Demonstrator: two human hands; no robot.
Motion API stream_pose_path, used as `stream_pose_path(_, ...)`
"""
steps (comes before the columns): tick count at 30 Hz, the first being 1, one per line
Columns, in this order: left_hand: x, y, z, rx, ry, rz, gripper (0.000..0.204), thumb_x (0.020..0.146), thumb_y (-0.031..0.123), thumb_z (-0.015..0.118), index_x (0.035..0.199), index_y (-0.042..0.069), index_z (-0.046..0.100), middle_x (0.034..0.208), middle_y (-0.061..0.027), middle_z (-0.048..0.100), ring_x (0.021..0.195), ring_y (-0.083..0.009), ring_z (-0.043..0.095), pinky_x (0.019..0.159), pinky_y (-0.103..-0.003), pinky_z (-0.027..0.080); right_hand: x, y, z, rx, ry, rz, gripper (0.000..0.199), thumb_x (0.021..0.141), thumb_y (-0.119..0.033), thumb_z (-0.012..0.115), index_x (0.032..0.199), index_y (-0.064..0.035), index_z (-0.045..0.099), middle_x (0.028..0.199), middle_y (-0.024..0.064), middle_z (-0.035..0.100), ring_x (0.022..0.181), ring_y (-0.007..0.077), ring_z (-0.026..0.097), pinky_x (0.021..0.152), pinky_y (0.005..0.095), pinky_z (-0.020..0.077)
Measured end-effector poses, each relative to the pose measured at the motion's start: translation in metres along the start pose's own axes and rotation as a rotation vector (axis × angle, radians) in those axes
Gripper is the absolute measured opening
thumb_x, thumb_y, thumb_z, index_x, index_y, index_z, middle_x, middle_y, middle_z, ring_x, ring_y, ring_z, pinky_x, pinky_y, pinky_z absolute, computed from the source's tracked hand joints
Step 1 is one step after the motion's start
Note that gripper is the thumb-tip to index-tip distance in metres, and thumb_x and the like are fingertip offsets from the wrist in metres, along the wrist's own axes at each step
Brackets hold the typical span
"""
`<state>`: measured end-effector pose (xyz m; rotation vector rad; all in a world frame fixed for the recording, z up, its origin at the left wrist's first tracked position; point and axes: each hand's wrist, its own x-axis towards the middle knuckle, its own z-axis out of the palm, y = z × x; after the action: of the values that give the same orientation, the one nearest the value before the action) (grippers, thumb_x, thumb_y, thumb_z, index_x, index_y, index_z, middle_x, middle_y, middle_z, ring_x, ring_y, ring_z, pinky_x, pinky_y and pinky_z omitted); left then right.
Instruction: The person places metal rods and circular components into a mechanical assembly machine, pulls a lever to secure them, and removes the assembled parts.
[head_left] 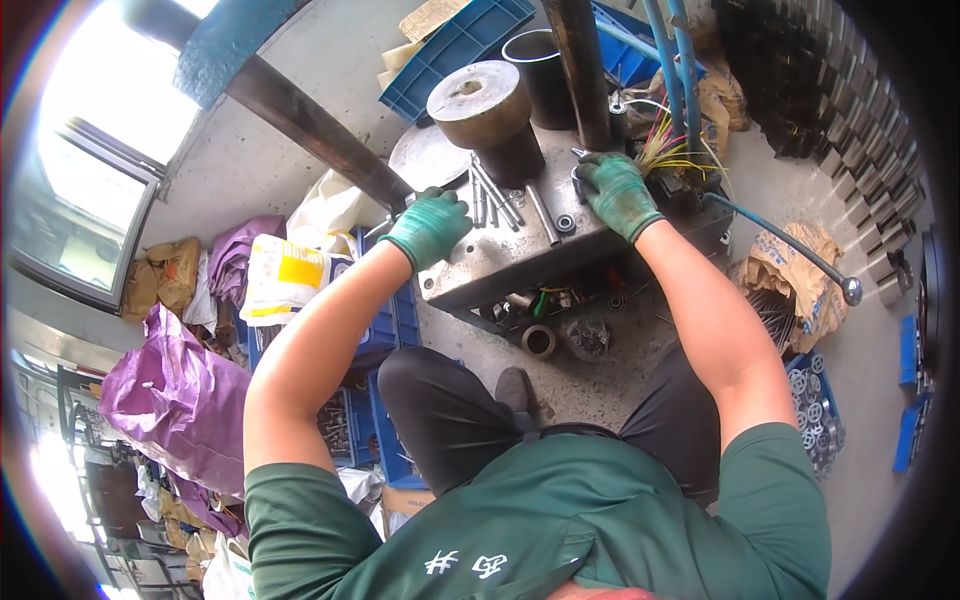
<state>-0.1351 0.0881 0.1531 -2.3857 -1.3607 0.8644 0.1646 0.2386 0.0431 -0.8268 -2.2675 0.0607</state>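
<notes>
Hands (430,226) (615,192), gloved, curled over opposite edges of steel machine table (500,262), grasp unclear.

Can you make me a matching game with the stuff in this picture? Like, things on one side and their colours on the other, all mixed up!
Things:
1. gloves
2. big bag
3. crate
4. trousers

Colours:
A. blue
B. black
C. green
D. purple

Pairs: 1-C, 2-D, 3-A, 4-B
</notes>
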Motion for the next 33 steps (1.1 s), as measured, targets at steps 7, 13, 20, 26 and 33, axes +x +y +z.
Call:
stream_pose_path(7, 0.043, 0.067, 0.001, -0.676, 0.288, -0.483, 0.043, 0.097, 0.022, 0.065, 0.139, 0.014, 0.066, 0.116, -0.0260, 0.068, 0.108, -0.0447, 0.070, 0.092, -0.055, 0.058, 0.007, -0.004, -0.012, 0.151, 0.127, 0.019, 0.025, 0.089, -0.016, 0.077, 0.112, -0.0062, 0.079, 0.117, 0.0119, 0.075, 0.111, 0.0341, 0.068, 0.104, 0.0454, 0.0518)
stream_pose_path(13, 0.050, 0.110, 0.013, -0.811, 0.423, -0.664, 0.027, 0.098, 0.028, 0.068, 0.110, 0.005, 0.075, 0.115, -0.0247, 0.068, 0.108, -0.0432, 0.069, 0.095, -0.052, 0.057, -0.001, -0.006, -0.044, 0.389, 0.182, 0.090, 0.026, 0.088, -0.006, 0.076, 0.113, -0.0005, 0.076, 0.114, 0.0160, 0.074, 0.107, 0.0351, 0.070, 0.097, 0.0418, 0.0563)
stream_pose_path(20, 0.017, 0.158, 0.024, -0.732, 0.575, -0.652, 0.022, 0.090, 0.024, 0.079, 0.104, 0.008, 0.072, 0.103, -0.0189, 0.067, 0.094, -0.0389, 0.068, 0.082, -0.050, 0.057, -0.013, -0.006, -0.061, 0.663, 0.167, 0.307, 0.025, 0.096, -0.004, 0.075, 0.120, 0.0016, 0.074, 0.116, 0.0118, 0.075, 0.106, 0.0198, 0.073, 0.095, 0.0317, 0.0572)
stream_pose_path(26, 0.019, 0.181, 0.050, -1.152, 0.650, -0.926, 0.027, 0.086, 0.019, 0.082, 0.103, 0.007, 0.065, 0.094, -0.0159, 0.069, 0.085, -0.0352, 0.071, 0.078, -0.046, 0.058, -0.019, -0.021, -0.075, 0.693, 0.086, 0.318, 0.028, 0.097, -0.004, 0.075, 0.124, 0.0028, 0.071, 0.116, 0.0113, 0.075, 0.106, 0.0169, 0.071, 0.095, 0.0304, 0.0565)
stream_pose_path(33, 0.024, 0.180, 0.052, -1.269, 0.684, -0.989, 0.035, 0.085, 0.017, 0.087, 0.109, 0.005, 0.066, 0.089, -0.0151, 0.073, 0.081, -0.0311, 0.073, 0.078, -0.042, 0.059, -0.025, -0.040, -0.070, 0.778, 0.021, 0.247, 0.028, 0.097, 0.001, 0.073, 0.125, 0.0023, 0.070, 0.117, 0.0089, 0.075, 0.107, 0.0144, 0.069, 0.095, 0.0290, 0.0556)
